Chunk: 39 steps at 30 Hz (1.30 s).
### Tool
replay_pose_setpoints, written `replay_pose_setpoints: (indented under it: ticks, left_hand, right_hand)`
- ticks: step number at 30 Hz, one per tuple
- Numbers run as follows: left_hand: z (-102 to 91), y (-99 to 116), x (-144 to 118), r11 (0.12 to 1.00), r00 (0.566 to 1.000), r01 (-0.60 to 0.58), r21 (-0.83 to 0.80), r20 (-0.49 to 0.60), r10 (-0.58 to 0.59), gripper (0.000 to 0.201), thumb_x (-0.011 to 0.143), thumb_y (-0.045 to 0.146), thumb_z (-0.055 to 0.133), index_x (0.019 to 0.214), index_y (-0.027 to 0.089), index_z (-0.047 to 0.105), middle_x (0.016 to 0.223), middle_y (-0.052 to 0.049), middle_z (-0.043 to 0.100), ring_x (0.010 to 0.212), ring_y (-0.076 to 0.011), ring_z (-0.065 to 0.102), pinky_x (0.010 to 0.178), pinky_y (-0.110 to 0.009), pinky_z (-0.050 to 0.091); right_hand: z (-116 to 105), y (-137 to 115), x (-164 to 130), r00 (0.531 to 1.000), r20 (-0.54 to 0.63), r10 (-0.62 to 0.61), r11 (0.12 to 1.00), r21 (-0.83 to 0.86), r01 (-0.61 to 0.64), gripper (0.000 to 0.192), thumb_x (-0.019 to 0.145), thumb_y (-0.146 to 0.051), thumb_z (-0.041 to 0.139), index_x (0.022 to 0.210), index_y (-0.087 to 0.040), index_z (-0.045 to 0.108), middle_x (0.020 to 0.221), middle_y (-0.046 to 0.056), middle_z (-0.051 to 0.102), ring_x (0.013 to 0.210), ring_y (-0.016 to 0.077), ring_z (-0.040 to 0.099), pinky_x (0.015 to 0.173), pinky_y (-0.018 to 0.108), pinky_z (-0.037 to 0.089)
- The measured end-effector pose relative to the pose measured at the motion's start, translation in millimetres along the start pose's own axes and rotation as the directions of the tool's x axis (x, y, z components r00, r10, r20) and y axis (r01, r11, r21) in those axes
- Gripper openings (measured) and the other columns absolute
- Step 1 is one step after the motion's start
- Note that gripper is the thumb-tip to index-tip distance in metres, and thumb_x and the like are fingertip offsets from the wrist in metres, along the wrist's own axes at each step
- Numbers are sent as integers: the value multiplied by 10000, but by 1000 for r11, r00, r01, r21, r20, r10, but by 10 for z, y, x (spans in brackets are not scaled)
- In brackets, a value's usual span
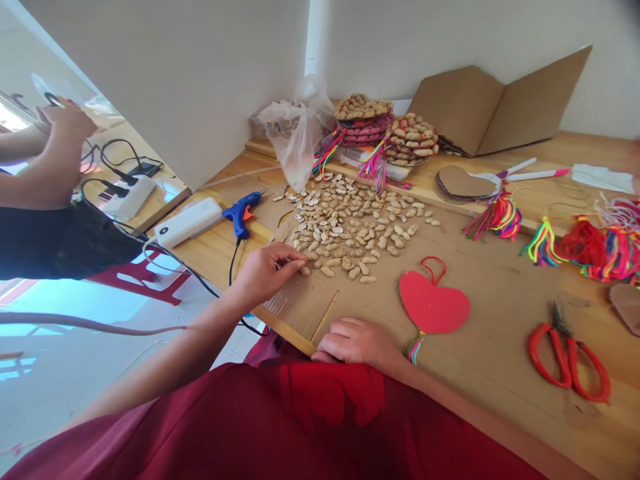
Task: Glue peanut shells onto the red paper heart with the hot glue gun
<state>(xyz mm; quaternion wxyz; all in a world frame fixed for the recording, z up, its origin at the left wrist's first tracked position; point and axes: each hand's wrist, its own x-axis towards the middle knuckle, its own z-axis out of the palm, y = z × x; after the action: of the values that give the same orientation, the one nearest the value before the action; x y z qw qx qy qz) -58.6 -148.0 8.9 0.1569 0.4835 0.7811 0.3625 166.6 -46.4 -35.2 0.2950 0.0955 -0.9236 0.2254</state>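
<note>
Head view, left hand: the bare left hand (270, 272) is at the near-left edge of a spread of tan, ridged whole peanuts (350, 223), thumb and forefinger drawn together, tips pointing right and into the spread.
Left grip: fingertips right at a small tan peanut (305, 271); whether they pinch it or merely touch it, I cannot tell.
Peanut bearing: just beyond the thumb tip, to its right; its long axis is too small to make out beside the fingers.
Nearer hand: the left; the right is nearer the person's body.
Right hand: the bare right hand (357, 341) rests knuckles up, fingers curled, near the table edge; nothing shows in it, but the palm is hidden.
Red heart: a flat red heart-shaped piece (435, 303) lies beyond and to the right of the right hand, its red cord loop (444, 268) away from the person, its multicoloured tassel (414, 350) toward the right forearm.
Under it all: a flat brown cardboard sheet (493, 287).
Blue glue gun: a blue glue gun with an orange trigger (241, 215), beyond the left hand, nozzle toward the peanuts.
</note>
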Motion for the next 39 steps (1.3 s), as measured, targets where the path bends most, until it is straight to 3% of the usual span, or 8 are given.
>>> replay_pose_setpoints:
  ticks: [5, 9, 13, 20, 26, 31, 35, 39]
  left_hand:
    - [-55, 53, -34, 999, 998, -46, -5, 48, 46, 234, 903, 298, 632, 1078, 210, 760, 1025, -53, 754, 885, -173, 687, 787, -273, 529]
    - [14, 45, -38, 989, 984, -144, 40, 115, 139, 194, 867, 245, 673, 1035, 204, 761, 1003, -51, 752, 841, -162, 679, 752, -262, 531]
    - [69, 25, 6, 965, 978, -207, 161, 20, 207, 144, 876, 224, 674, 988, 206, 762, 988, -50, 750, 910, -180, 686, 815, -280, 534]
    - [25, 155, 211, 950, 962, -212, 231, -122, 244, 151, 932, 299, 640, 930, 206, 760, 952, -48, 746, 880, -172, 681, 834, -286, 531]
    - [189, 120, 556, 892, 934, -321, 317, -49, 354, 186, 899, 269, 666, 1054, 190, 733, 1049, -76, 745, 979, -232, 668, 939, -388, 489]
    - [309, 32, 689, 885, 946, -289, 365, -31, 322, 166, 894, 288, 664, 1006, 197, 746, 975, -59, 756, 914, -231, 668, 914, -381, 474]
    - [318, 60, 682, 920, 956, -232, 317, -102, 276, 175, 895, 269, 635, 993, 207, 765, 957, -48, 770, 891, -212, 671, 893, -347, 483]
    - [250, 145, 640, 999, 974, -25, 21, -227, 29, 204, 850, 320, 680, 978, 200, 783, 886, -41, 766, 741, -166, 656, 751, -295, 505]
  right_hand:
    - [-15, -10, 2, 999, 36, 13, 1000, 9, -13, 513, 1076, -381, 408, 629, -197, 580, 607, -15, 518, 582, 128, 478, 572, 256, 333]
    - [-27, -16, -13, 998, 52, 33, 999, 9, -33, 437, 1043, -352, 505, 639, -198, 575, 621, -17, 528, 604, 131, 485, 578, 260, 326]
    - [-18, -7, -31, 996, 87, 25, 1000, 3, -26, 376, 998, -356, 601, 658, -198, 572, 633, -22, 543, 612, 130, 483, 586, 257, 322]
    - [13, 1, -43, 996, 87, 8, 1000, -4, -8, 403, 1019, -393, 564, 671, -193, 590, 614, -28, 524, 596, 122, 469, 578, 257, 317]
    - [49, 32, -58, 998, 61, -9, 1000, -3, 9, 451, 1051, -399, 493, 658, -198, 585, 607, -30, 498, 577, 125, 456, 566, 261, 316]
    - [78, 49, -67, 998, 49, -32, 999, 8, 32, 440, 1050, -378, 494, 658, -199, 581, 607, -35, 490, 571, 126, 455, 573, 262, 328]
    - [87, 56, -70, 998, 49, -45, 999, 7, 44, 417, 1045, -349, 505, 664, -197, 582, 610, -37, 494, 576, 121, 464, 586, 250, 340]
    - [78, 59, -60, 997, 62, -51, 999, -11, 51, 391, 1019, -353, 559, 659, -201, 570, 611, -42, 501, 571, 120, 458, 580, 248, 327]
